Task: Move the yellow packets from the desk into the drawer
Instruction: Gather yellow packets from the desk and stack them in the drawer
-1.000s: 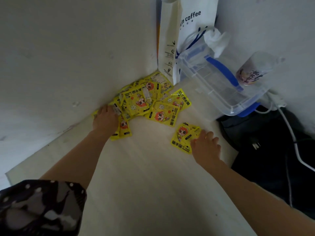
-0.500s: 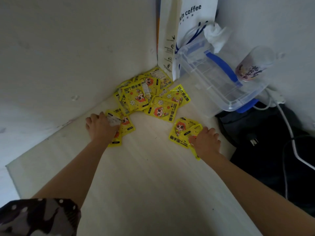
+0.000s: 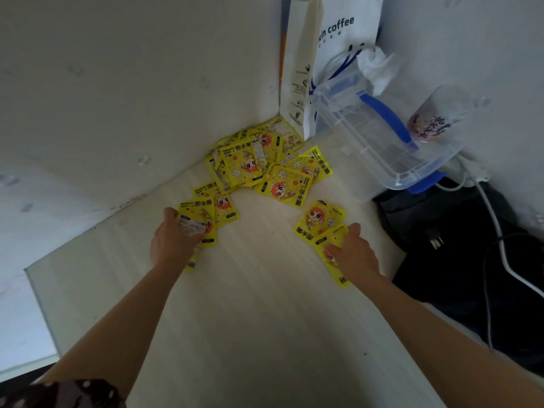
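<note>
Several yellow packets (image 3: 250, 164) with a red-haired cartoon figure lie heaped in the far corner of the pale desk (image 3: 259, 319). My left hand (image 3: 172, 241) grips a small stack of packets (image 3: 195, 223) at the pile's near-left edge. My right hand (image 3: 354, 254) pinches one yellow packet (image 3: 332, 251), partly lifted off the desk. Another packet (image 3: 319, 219) lies flat just beyond it. No drawer is in view.
A white paper coffee bag (image 3: 323, 63) stands in the corner. Right of the pile sits a clear plastic box (image 3: 379, 145) with blue handles, a cup (image 3: 432, 119) on its lid. A dark bag (image 3: 471, 254) and white cable (image 3: 494, 228) fill the right side. Walls close the far sides.
Both hands have drawn back toward me, dragging packets away from the pile; the left hand has gathered a stack, and the right hand has closed on one packet.
</note>
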Action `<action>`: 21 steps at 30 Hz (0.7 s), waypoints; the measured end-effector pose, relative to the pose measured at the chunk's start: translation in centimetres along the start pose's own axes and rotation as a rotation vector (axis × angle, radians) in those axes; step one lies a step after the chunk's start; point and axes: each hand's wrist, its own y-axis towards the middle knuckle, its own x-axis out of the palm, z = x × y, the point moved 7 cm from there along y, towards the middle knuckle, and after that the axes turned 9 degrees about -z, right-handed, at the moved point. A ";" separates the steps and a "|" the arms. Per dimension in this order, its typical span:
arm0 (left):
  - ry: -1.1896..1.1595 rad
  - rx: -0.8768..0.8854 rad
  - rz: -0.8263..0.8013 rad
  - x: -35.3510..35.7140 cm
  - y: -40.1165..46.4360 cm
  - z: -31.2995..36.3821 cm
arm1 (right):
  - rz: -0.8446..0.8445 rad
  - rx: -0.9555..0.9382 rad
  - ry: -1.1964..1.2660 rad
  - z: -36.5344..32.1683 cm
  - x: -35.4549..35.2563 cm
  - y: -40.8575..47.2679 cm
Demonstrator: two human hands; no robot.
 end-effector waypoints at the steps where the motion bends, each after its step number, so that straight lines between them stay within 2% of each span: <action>1: -0.062 -0.013 0.010 -0.1 0.0 -0.3 | -0.011 -0.029 0.079 -0.2 0.1 -0.2; 3: -0.209 -0.056 0.020 -0.3 0.2 -0.9 | -0.029 -0.061 0.236 -0.8 0.0 -0.3; 6: -0.416 -0.143 -0.001 -0.2 0.7 -1.4 | -0.056 -0.005 0.435 -1.8 -0.4 0.5; 10: -0.491 -0.226 -0.013 0.5 1.5 -1.4 | -0.050 0.160 0.593 -1.8 -0.2 2.9; 14: -0.355 -0.251 -0.016 1.1 1.7 -1.6 | -0.034 0.258 0.617 -1.7 0.0 4.1; 17: -0.156 -0.290 -0.040 1.3 1.5 -1.8 | -0.033 0.284 0.510 -1.9 0.2 4.5; 21: -0.163 -0.324 -0.060 1.7 1.8 -1.7 | -0.011 0.326 0.366 -2.6 -0.1 4.9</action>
